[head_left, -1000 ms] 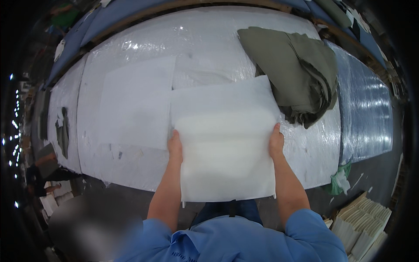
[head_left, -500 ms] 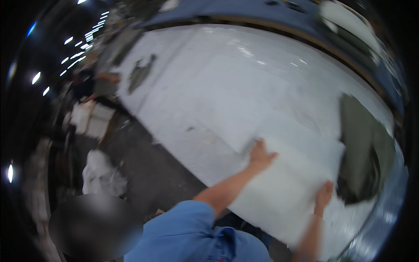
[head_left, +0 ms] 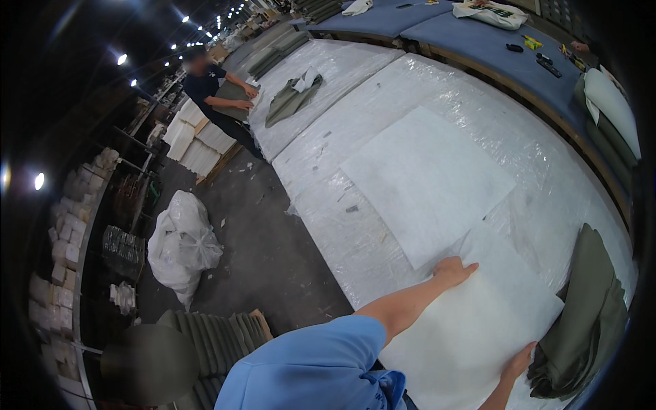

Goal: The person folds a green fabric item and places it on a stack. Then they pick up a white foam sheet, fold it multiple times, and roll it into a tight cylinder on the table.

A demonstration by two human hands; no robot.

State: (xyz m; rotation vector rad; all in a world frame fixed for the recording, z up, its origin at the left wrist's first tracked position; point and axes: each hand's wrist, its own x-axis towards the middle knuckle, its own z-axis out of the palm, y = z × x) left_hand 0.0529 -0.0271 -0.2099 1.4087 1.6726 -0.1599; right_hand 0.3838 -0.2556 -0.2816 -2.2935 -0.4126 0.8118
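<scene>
In front of me on the table lies a cream-white pad (head_left: 444, 342), its near end cut off by the picture's lower edge. My left hand (head_left: 452, 271) grips its far left edge, thumb lying over the top. At the right edge my right hand (head_left: 518, 362) has hold of the pad, with some fingers hidden. Just beyond, a flat white sheet (head_left: 430, 184) is spread on the plastic-covered table (head_left: 369, 89). Beside my right hand, a crumpled olive-green fabric cover (head_left: 584, 314) rests on the table.
Across the table, a person (head_left: 219, 96) handles olive fabric near another olive piece (head_left: 295, 99). A blue-topped table (head_left: 451, 34) runs along the far side with small tools. On the floor at left stand a filled plastic bag (head_left: 183, 239) and stacked olive cushions (head_left: 225, 342).
My view has swung, so the table and both hands sit lower in the picture, which is sharper now. Both hands stay at the pad's edges.
</scene>
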